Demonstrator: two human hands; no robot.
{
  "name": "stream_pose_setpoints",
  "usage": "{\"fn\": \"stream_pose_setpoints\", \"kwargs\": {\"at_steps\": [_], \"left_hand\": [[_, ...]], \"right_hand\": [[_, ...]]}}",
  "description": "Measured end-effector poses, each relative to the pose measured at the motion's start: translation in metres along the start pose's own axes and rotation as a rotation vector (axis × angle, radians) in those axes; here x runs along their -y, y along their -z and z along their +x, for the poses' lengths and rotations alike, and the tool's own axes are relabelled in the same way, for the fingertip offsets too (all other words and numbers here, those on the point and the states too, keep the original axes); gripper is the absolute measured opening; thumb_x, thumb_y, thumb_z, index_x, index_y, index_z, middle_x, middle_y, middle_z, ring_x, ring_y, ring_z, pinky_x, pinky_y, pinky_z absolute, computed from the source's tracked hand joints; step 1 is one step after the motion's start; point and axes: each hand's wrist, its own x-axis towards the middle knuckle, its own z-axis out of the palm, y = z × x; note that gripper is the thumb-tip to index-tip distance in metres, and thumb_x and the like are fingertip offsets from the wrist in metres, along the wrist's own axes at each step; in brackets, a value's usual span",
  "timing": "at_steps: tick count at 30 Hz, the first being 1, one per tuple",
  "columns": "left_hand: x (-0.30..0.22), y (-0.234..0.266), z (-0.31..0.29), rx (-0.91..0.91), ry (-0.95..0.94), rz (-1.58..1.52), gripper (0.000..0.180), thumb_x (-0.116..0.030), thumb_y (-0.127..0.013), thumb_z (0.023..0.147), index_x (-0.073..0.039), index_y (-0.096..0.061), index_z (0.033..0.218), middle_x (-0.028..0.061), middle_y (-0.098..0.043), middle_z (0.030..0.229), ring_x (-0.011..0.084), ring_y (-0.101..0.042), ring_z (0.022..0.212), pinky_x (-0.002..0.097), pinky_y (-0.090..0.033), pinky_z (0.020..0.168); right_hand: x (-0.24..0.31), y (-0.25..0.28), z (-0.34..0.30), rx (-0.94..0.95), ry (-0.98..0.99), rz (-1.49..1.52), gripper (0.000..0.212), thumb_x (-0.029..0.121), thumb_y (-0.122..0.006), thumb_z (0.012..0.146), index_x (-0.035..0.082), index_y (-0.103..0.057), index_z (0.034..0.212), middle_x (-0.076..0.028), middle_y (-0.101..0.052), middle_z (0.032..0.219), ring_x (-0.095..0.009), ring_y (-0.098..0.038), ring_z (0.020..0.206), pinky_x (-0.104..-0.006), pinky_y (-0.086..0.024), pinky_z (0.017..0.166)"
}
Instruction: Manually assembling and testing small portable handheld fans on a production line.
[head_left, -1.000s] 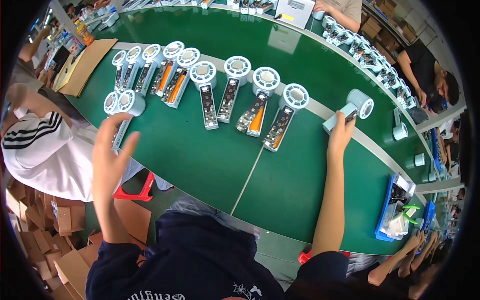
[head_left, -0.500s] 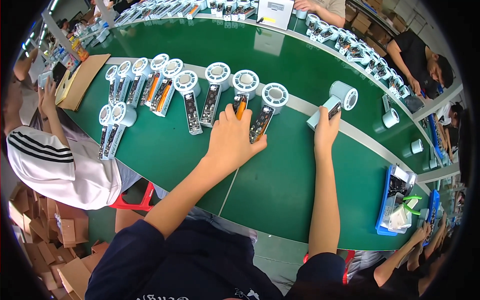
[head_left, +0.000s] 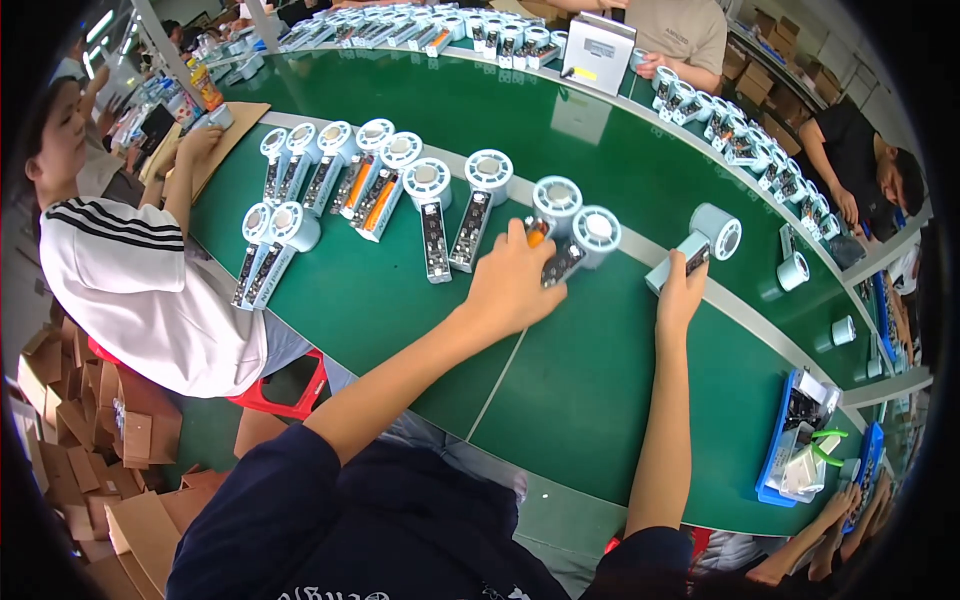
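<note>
My left hand is closed around the handles of two light-blue handheld fans standing side by side, a rear fan and a front fan. An orange part shows between my fingers, and their round heads touch or nearly touch. Farther right, my right hand grips the handle of another handheld fan, whose round head faces right. Just left of my left hand, two more fans lie apart, one nearer fan and one beside it; their handles are uncovered and show circuit boards.
Several fans lie in a group at the left, some with orange parts. A blue tray with small parts and a green-handled tool stands at the right. A green conveyor belt curves behind the bench. A person in a white shirt sits left.
The two fans under my left hand have come closer together. The right hand still holds its fan. The whole view has shifted, and the person at left has lowered their hands.
</note>
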Motion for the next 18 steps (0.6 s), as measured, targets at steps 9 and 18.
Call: {"fn": "stream_pose_setpoints", "kwargs": {"at_steps": [9,18], "left_hand": [[0.008,0.098,-0.091,0.092,-0.086,-0.082,0.035,-0.027,-0.063,0.074,-0.009,-0.055,0.103,0.0151,-0.04,0.099,0.0308,-0.05,0.079,0.0356,-0.044,0.069],[0.09,0.136,-0.15,0.054,0.287,0.086,0.036,-0.028,-0.065,0.074,-0.006,-0.057,0.102,0.017,-0.041,0.102,0.0324,-0.051,0.085,0.0362,-0.044,0.072]], "right_hand": [[-0.001,0.001,-0.001,0.016,0.005,-0.001,0.039,0.026,-0.049,0.084,0.0,-0.047,0.113,-0.016,-0.056,0.099,-0.025,-0.052,0.086,-0.0319,-0.04,0.082],[0.0,0.0,0.001,-0.008,-0.003,-0.006,0.039,0.025,-0.049,0.084,0.0,-0.048,0.114,-0.016,-0.056,0.099,-0.023,-0.051,0.085,-0.0311,-0.04,0.082]]}}
